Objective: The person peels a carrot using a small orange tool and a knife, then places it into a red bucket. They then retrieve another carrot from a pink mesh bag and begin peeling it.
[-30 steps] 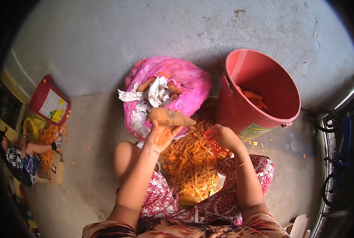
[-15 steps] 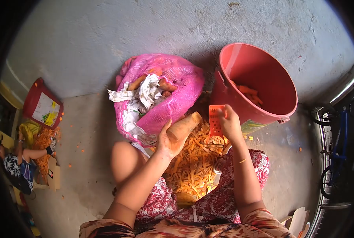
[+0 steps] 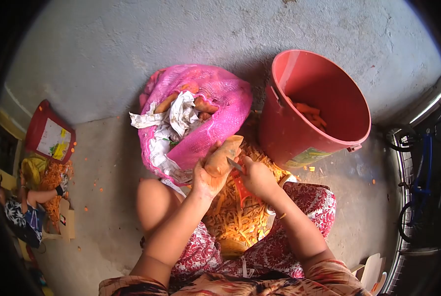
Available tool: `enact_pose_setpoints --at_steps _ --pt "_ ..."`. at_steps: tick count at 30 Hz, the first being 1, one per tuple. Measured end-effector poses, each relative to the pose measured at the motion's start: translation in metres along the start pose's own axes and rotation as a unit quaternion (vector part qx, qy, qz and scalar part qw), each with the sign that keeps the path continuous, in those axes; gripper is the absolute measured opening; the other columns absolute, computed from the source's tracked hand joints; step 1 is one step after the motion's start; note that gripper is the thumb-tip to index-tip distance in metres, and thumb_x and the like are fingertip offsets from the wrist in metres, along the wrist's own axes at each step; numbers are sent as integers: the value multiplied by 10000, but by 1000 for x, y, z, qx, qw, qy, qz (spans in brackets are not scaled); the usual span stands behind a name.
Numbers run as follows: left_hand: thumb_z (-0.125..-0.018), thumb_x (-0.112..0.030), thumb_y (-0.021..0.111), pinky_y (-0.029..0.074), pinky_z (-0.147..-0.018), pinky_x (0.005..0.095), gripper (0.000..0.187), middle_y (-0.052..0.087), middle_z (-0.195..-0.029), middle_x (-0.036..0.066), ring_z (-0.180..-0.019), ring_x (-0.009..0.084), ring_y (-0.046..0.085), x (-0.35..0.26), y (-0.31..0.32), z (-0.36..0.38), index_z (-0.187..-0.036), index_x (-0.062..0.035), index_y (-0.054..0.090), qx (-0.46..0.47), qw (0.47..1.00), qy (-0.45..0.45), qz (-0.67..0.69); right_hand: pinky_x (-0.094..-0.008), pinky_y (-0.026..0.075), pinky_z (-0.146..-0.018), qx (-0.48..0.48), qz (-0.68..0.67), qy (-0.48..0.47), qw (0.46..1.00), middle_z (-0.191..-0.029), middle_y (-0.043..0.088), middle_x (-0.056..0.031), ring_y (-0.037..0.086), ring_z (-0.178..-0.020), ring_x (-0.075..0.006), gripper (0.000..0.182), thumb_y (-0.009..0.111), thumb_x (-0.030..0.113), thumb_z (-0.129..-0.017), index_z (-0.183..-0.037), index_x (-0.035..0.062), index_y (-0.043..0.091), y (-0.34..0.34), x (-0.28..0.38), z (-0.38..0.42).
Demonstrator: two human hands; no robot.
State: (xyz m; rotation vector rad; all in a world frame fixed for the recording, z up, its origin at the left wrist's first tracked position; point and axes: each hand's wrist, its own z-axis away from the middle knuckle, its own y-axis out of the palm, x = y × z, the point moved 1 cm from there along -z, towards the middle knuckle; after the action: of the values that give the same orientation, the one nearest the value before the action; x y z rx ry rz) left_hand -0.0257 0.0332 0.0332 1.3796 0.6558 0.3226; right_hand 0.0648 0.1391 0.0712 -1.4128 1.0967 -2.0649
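My left hand (image 3: 210, 178), palm up, is closed around a thick, pale orange carrot (image 3: 220, 157) that slants up to the right. My right hand (image 3: 259, 178) is closed on a knife (image 3: 235, 166), its short grey blade right at the carrot's lower right side. Just below the right fist, an orange perforated plastic piece (image 3: 242, 190) shows over the peelings. A heap of orange peelings (image 3: 242, 222) spreads between the legs, beneath both hands.
A pink mesh sack (image 3: 225, 98) with carrots and white scraps stands ahead left. The large red bucket (image 3: 289, 133) at right holds orange pieces. Far left, a person (image 3: 25, 209) sits near another red bucket (image 3: 47, 133) and peelings. A blue bicycle (image 3: 420, 172) stands far right.
My right hand has moved left and down to the carrot, and a knife blade now shows in it. The orange perforated piece is lower and further left. The left hand with the carrot shifted slightly left.
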Motion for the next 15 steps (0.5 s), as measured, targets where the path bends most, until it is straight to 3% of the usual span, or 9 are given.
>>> enact_pose_setpoints --at_steps 4,7,15 --pt "-826 -245 419 331 -946 407 354 429 -1192 188 -1131 325 390 -3 1 1 -1093 -26 493 -66 996 -8 52 -460 437 -617 3 -3 -17 1000 -695 569 -221 559 -685 -384 205 512 190 -764 -853 10 471 6 -2 -3" --pt "-795 -190 476 334 -945 396 341 467 -1158 166 -1100 298 429 -1 -5 2 -1094 -26 491 -110 994 17 -1 -456 439 -618 5 4 -16 1000 -701 571 -220 560 -687 -382 211 510 195 -768 -853 5 472 9 -3 -4" --pt "-748 -176 517 350 -913 364 358 497 -1108 123 -1060 247 453 3 -1 3 -1074 -32 493 -123 992 0 -20 -444 455 -629 11 -10 18 1000 -745 579 -229 574 -708 -376 237 495 191 -777 -882 -18 457 15 -2 -7"
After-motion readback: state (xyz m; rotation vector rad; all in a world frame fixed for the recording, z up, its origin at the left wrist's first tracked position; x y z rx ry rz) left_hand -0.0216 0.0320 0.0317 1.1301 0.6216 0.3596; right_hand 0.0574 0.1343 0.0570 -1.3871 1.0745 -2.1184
